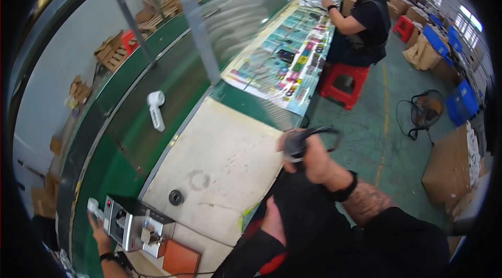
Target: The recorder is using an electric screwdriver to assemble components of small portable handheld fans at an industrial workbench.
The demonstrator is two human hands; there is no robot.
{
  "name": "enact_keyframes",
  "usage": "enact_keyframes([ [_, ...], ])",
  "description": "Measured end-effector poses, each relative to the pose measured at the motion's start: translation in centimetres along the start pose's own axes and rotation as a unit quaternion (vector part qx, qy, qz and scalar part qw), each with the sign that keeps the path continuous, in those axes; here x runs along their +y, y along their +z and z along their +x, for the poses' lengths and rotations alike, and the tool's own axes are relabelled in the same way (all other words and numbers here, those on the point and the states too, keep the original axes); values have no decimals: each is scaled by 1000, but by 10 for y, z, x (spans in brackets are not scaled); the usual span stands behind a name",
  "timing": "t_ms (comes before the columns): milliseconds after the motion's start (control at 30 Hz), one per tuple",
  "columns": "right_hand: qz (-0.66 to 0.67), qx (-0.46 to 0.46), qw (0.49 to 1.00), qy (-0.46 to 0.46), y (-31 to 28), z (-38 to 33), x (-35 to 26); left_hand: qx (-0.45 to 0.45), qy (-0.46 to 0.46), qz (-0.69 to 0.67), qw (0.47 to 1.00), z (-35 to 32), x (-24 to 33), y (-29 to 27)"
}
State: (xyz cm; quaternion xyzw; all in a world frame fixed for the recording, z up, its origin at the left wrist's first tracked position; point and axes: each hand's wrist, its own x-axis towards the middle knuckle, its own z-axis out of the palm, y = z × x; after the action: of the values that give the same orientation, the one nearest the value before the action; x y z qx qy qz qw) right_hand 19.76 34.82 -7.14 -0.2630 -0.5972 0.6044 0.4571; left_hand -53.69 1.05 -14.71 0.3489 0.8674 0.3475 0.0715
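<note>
The right hand curls round a blurred, black, looped object near the flat cream board; the left hand's hold I can't tell. From here, colourful printed sheets are unreadable.

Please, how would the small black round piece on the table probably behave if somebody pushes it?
The black round piece looks small, so probably light. It seems to lie flat on the table, so a push would likely slide it. Its round outline suggests it might roll on edge.

One dark held object, one black ring, one orange block and one floor fan show.
</note>
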Motion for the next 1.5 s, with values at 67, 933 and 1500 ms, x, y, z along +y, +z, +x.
enact_keyframes([
  [67, 21, -88, 995, 40, 21, 24, -22, 174, 25, 178, 968, 11, 2, -120],
  [933, -102, -278, 949, 110, 57, 1, 52, -2, 58, 140, 988, 88, 391, 301],
  [1500, 14, -60, 996, -65, 112, 11, -31, 70, 293, -113, 947, -272, 413, 133],
])
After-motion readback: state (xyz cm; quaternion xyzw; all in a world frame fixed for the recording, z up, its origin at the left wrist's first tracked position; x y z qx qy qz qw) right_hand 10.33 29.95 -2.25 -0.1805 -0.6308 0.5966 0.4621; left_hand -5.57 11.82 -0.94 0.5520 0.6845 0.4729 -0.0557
